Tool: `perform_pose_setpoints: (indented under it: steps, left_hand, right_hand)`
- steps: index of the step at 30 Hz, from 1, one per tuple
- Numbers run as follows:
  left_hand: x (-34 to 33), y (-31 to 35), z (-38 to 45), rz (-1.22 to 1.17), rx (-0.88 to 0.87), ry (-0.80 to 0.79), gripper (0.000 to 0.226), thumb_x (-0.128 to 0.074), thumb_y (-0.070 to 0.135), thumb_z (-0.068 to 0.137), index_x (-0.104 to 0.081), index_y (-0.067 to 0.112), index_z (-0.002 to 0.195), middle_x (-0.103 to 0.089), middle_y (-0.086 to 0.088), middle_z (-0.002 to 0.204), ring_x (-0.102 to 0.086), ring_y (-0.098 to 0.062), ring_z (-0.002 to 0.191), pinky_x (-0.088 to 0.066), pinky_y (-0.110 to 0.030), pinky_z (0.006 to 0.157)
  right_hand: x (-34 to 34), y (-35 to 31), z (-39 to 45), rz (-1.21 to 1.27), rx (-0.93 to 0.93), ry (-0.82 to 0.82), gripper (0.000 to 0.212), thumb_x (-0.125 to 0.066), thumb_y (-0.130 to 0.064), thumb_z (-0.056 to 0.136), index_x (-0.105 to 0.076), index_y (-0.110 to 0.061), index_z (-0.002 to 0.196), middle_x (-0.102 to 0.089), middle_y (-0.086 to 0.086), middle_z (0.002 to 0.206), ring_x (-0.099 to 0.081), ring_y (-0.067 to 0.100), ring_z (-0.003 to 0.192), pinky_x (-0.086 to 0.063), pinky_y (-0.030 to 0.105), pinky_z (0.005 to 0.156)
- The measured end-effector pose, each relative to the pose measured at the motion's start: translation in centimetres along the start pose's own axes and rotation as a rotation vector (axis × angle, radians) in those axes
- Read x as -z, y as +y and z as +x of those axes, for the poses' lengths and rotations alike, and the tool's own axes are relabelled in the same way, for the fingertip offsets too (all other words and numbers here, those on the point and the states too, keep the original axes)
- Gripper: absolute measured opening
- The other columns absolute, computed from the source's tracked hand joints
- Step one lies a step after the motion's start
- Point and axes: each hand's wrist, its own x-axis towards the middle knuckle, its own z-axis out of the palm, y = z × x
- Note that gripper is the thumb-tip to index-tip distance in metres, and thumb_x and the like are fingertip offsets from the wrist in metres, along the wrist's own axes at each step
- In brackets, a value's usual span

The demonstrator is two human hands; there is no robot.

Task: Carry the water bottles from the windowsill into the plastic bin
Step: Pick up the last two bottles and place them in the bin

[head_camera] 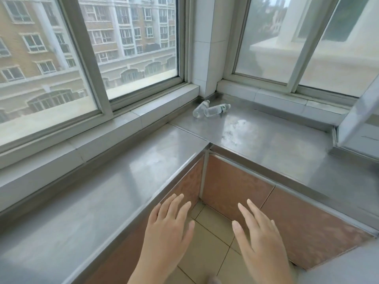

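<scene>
Down near the floor tiles I've got my left hand [167,226] and right hand [259,232] flat, fingers spread, holding nothing. Both water bottles [211,108] lie touching in the steel windowsill [266,140] corner, well apart from them.

Soft daylight is pouring in through both windows [133,48] — overcast-looking, flat, no hard shadows anywhere. The steel windowsill [276,144] throws back a pale smeary sheen, brightest just in front of the two bottles [211,109], which are small and a bit mushy at this distance. Glass on the right pane looks hazy and washed out. Wide-angle lens bends the frames hard toward the edges — corners are soft. My left hand [168,224] and right hand [258,232] are evenly lit, slightly blurred.
</scene>
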Motion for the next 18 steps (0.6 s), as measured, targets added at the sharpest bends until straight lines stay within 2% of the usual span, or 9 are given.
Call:
perform_pose_setpoints:
  steps: [3,9,13,15,18]
  left_hand:
    - [-2.0,0.1,6.4,0.011,0.024,-0.022,0.046,-0.044,0.045,0.089,-0.071,0.024,0.120,-0.066,0.003,0.131,-0.059,-0.019,0.125,-0.034,-0.037,0.101]
    - [-4.8,-0.3,17.4,0.010,0.075,0.009,0.045,-0.043,0.043,0.090,-0.071,0.023,0.119,-0.065,0.002,0.131,-0.046,-0.016,0.129,-0.033,-0.038,0.101]
    - [-6.3,-0.7,23.5,-0.029,0.112,0.008,0.044,-0.043,0.043,0.089,-0.071,0.024,0.117,-0.065,0.004,0.131,-0.054,-0.016,0.124,-0.038,-0.035,0.101]
    - [-7.3,-1.2,26.8,-0.033,0.125,-0.015,0.044,-0.043,0.044,0.088,-0.071,0.024,0.116,-0.066,0.004,0.130,-0.061,-0.016,0.117,-0.046,-0.034,0.097]
    - [-9.6,-2.5,32.2,-0.048,0.136,-0.050,0.046,-0.042,0.045,0.088,-0.069,0.024,0.119,-0.066,0.003,0.130,-0.065,-0.018,0.114,-0.047,-0.033,0.095]
  right_hand:
    - [-0.1,1.9,7.4,-0.003,-0.018,-0.036,0.075,-0.006,-0.066,0.080,-0.035,-0.037,0.143,-0.024,-0.013,0.156,-0.024,0.009,0.142,-0.010,0.037,0.116]
    - [0.4,4.1,20.7,-0.051,0.070,-0.067,0.072,-0.007,-0.063,0.084,-0.033,-0.035,0.144,-0.023,-0.010,0.156,-0.022,0.011,0.142,-0.009,0.035,0.117]
    - [-0.1,4.9,27.6,-0.068,0.084,-0.061,0.072,-0.009,-0.065,0.086,-0.036,-0.032,0.144,-0.029,-0.008,0.154,-0.028,0.014,0.140,-0.014,0.035,0.116]
    - [-0.9,5.3,30.9,-0.070,0.095,-0.076,0.078,-0.002,-0.069,0.085,-0.037,-0.032,0.143,-0.029,-0.008,0.154,-0.028,0.014,0.140,-0.011,0.031,0.113]
    - [-2.4,5.8,36.2,-0.070,0.094,-0.101,0.088,0.011,-0.074,0.078,-0.032,-0.036,0.145,-0.022,-0.011,0.156,-0.022,0.012,0.143,-0.007,0.030,0.114]
